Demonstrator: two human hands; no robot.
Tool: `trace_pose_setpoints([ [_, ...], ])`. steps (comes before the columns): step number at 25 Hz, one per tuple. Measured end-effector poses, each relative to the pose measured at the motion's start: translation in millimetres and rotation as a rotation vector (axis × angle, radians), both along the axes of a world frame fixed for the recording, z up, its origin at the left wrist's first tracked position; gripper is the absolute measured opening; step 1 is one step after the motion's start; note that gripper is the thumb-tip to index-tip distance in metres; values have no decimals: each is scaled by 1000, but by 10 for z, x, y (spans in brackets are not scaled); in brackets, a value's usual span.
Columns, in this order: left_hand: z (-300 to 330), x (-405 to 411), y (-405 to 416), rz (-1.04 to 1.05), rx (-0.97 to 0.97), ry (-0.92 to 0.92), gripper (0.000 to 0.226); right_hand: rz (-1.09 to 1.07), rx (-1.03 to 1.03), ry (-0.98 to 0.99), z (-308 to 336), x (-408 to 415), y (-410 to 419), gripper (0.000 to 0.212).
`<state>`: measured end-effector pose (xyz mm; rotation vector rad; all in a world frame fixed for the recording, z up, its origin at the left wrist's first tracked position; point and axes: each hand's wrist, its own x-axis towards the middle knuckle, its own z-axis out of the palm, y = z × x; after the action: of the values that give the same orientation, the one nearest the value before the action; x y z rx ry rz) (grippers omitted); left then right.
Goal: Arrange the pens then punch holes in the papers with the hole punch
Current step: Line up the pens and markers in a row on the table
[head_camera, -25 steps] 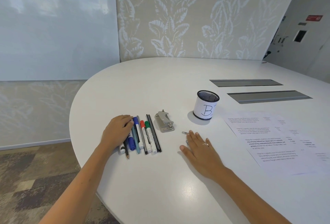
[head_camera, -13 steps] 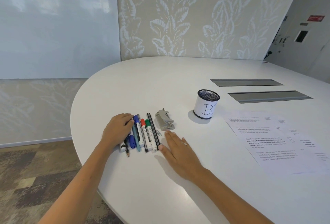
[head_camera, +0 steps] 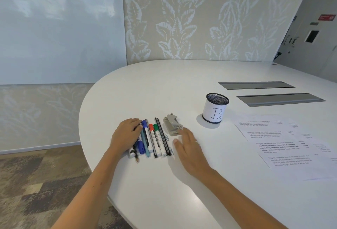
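Change: since half a second ago the right hand (head_camera: pixel 189 148) has slid from beside the pens toward 1 o'clock, and its fingertips now reach the near end of the hole punch (head_camera: pixel 172 125); the left hand has stayed on the pens.
Table (head_camera: pixel 164 86): white, rounded edge, bears everything named below.
Papers (head_camera: pixel 284 146): printed sheets lying flat and overlapping at 3 o'clock from the right hand, well apart from the hole punch.
Cup (head_camera: pixel 216 108): black mesh with a white label marked "B", upright, at 1 o'clock from the hole punch, apart from it.
Left hand (head_camera: pixel 125 135): palm down, fingers curled loosely over the left part of the row of pens; grips nothing that can be seen.
Right hand: palm down, fingers spread flat and wide, holds nothing; whether the fingertips touch the hole punch cannot be told.
Pens (head_camera: pixel 151 137): row of markers, pens and a pencil lying side by side, pointing roughly 12 to 6 o'clock, just at 9 o'clock of the hole punch.
Hole punch: grey metal, resting on the table between the pens and the cup.
Paper clips (head_camera: pixel 166 137): two small ones beside the right edge of the pens.
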<state>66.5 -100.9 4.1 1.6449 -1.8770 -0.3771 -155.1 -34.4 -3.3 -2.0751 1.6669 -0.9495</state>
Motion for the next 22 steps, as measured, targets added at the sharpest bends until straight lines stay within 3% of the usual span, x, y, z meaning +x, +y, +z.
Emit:
trace_pose_setpoints([
  [1, 2, -4, 4, -5, -7, 0, 34, -28, -23, -111, 1, -19, -90, 60],
  [3, -3, -3, -6, -12, -12, -2, 33, -56, -30, -150, 14, -52, -300, 56],
  [9, -39, 22, -32, -21, -18, -3, 34, 60, 0, 132, 82, 30, -706, 49],
  [22, -96, 41, -71, -38, -45, 52, 33, -290, -47, 190, -9, -698, -233, 53],
])
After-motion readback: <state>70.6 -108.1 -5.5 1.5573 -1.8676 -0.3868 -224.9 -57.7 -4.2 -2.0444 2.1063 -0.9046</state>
